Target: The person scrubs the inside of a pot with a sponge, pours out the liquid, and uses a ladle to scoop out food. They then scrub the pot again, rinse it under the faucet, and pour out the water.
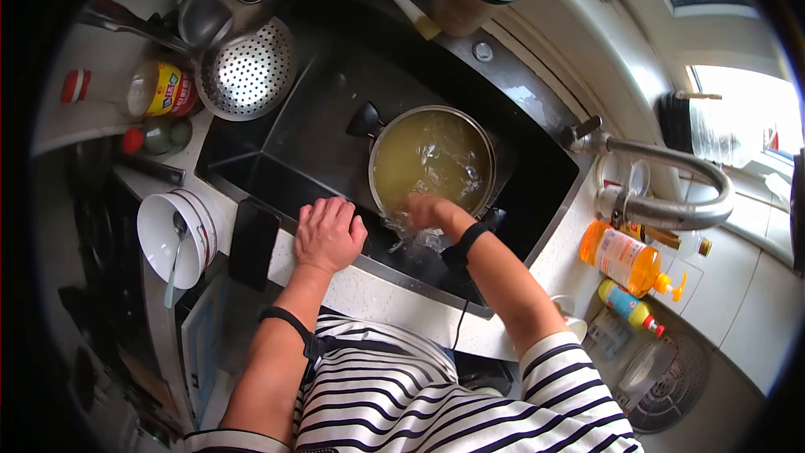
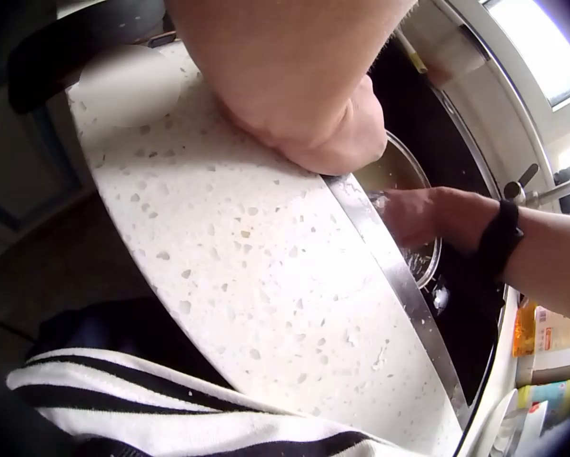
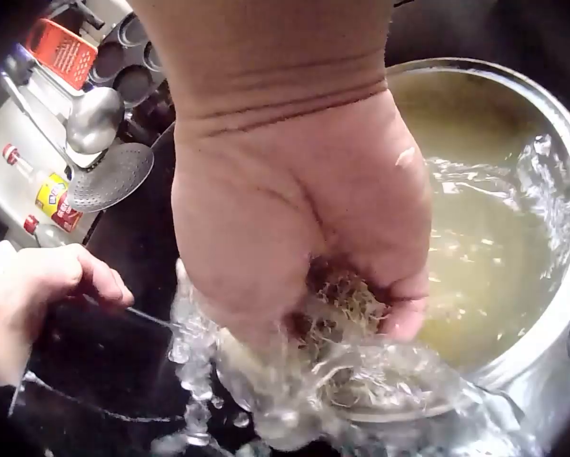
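A home kitchen: a black sink (image 1: 285, 143) fills the centre, set in a speckled stone counter (image 2: 237, 257), with a pot (image 1: 373, 151) of cloudy water inside; curved tap (image 1: 671, 172) at 3 o'clock; dish-soap bottle (image 1: 625, 258) at 4 o'clock; perforated skimmer (image 1: 249, 74) at 11 o'clock; sauce jar (image 1: 159, 91) at 10 o'clock; white bowl (image 1: 151, 218) at 9 o'clock.

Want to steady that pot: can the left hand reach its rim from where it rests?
Probably yes. The left hand holds the sink edge beside the pot, with nothing standing between them; the right hand grips a fibrous clump at the near rim, leaving the rest of it free.
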`<action>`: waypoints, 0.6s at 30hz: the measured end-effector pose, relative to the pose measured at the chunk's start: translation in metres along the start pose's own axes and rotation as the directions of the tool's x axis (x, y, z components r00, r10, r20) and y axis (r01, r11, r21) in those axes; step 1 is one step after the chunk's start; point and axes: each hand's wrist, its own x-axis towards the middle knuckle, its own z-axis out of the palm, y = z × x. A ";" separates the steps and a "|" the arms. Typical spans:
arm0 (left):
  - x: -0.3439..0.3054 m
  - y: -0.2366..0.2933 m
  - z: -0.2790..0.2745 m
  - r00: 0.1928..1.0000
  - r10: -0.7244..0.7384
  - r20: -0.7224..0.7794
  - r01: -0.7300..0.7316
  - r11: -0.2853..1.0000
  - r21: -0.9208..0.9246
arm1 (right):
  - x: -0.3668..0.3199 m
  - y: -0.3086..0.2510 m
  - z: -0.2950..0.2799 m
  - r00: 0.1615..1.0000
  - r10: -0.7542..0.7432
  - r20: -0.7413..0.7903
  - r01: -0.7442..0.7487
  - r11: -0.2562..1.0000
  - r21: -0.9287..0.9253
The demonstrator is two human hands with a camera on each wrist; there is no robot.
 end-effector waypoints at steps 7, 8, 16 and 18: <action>0.000 -0.002 0.001 1.000 -0.007 -0.014 0.007 1.000 -0.019 | 0.041 -0.029 -0.067 0.940 0.241 -0.243 -0.197 0.962 0.190; 0.001 -0.002 0.000 1.000 -0.003 -0.010 0.003 1.000 -0.019 | 0.039 -0.024 -0.075 0.916 0.258 -0.307 -0.211 0.961 0.180; 0.000 -0.002 0.003 0.999 -0.016 -0.031 0.016 1.000 -0.016 | -0.017 0.059 -0.074 0.738 0.300 -0.605 -0.484 0.860 -0.164; 0.000 -0.002 0.003 0.999 -0.015 -0.028 0.014 1.000 -0.010 | -0.040 0.050 -0.076 0.789 0.477 -0.387 -0.579 0.789 -0.208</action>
